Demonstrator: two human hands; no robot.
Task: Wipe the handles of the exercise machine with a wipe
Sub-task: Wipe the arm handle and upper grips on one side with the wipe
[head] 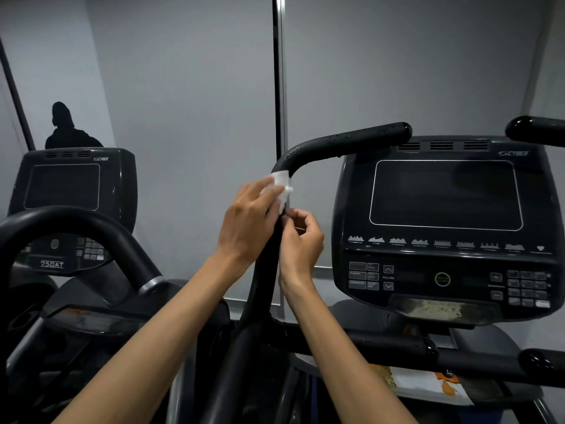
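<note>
Head view: pressed against the upright part of the black curved handle (308,149) beside the console (444,228), white wipe (282,189) under closed fingers of left hand (249,223), with right hand (301,240) curled, fingertips pinching at handle just below.

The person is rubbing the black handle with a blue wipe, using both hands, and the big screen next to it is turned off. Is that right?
Almost. The wipe is white, not blue, as the head view shows. The rest holds: the left hand presses it against the black handle, the right hand pinches at the handle just below it, and the big screen beside it is dark.
</note>
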